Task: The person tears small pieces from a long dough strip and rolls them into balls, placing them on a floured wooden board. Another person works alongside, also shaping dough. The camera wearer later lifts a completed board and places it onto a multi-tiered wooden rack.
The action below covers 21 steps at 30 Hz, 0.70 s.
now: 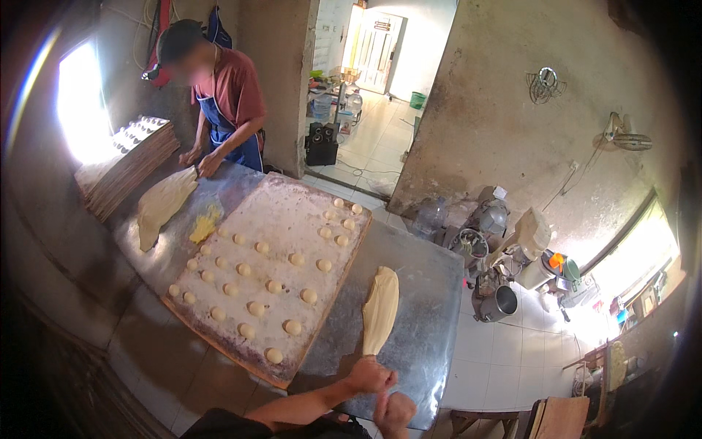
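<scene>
My left hand (368,375): closed around the near end of a long dough strip (381,309), pinching it where it narrows
My right hand (394,411): curled into a loose fist just beside the left, at the table's near edge; whether it holds a bit of dough I cannot tell
Dough strip: one in my grasp, pale yellow, lying flat on the metal table (420,307) and stretching away from me, just right of the board
Floured board (241,351): one wooden board, set at an angle on the table; it bears about twenty-six small round dough balls (292,327) in loose rows, none touching
Butter-like lump (205,224): one yellow smear on the table beyond the board's left corner
Second dough strip (164,205): one, at the table's far left, with both hands of another person (227,102) at its far end
Stacked trays (128,164): one pile at the far left by the bright window; the top tray shows moulded cups
Floor at right: a metal pot (499,303), a clear water bottle (430,216) and mixer-like machines (530,249) clustered by the wall
Doorway (373,80): one, farthest off, opening onto a lit tiled room
</scene>
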Tool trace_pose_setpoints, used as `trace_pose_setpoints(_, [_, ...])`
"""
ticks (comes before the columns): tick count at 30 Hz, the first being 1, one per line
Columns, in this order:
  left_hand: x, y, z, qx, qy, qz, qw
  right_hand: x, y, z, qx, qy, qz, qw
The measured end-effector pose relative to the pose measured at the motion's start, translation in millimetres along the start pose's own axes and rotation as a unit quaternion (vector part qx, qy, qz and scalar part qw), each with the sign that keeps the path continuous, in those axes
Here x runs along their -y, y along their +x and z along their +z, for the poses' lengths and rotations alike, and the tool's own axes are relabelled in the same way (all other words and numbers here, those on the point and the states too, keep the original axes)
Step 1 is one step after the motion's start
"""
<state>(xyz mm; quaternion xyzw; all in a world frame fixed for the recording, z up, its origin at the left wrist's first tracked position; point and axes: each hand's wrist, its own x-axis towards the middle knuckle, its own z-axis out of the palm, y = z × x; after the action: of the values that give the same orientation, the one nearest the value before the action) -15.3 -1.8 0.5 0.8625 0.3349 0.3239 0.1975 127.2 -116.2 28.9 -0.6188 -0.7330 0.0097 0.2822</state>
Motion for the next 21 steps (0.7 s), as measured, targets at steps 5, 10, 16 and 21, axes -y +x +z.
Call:
trace_pose_setpoints(5, [-9.0,0.8,-27.4,-0.028,-0.041,-0.014,0.999,13.6,17.2,-23.0,-0.134,-0.06,-0.026,0.989])
trace_pose_setpoints(10, [4.9,-2.1,-40.3,0.0,-0.05,-0.048,0.998,-20.6,69.4,45.3,0.036,-0.172,0.122,0.977])
trace_pose_setpoints(16, [12.9,-11.6,-46.7,-0.001,-0.096,-0.128,0.987,-28.4,-2.2,45.2,0.188,0.022,0.06,0.98])
trace_pose_setpoints(21, [1.5,-2.1,-42.1,-0.042,-0.202,-0.207,0.956,-25.6,33.4,22.4,0.089,-0.094,0.119,0.984])
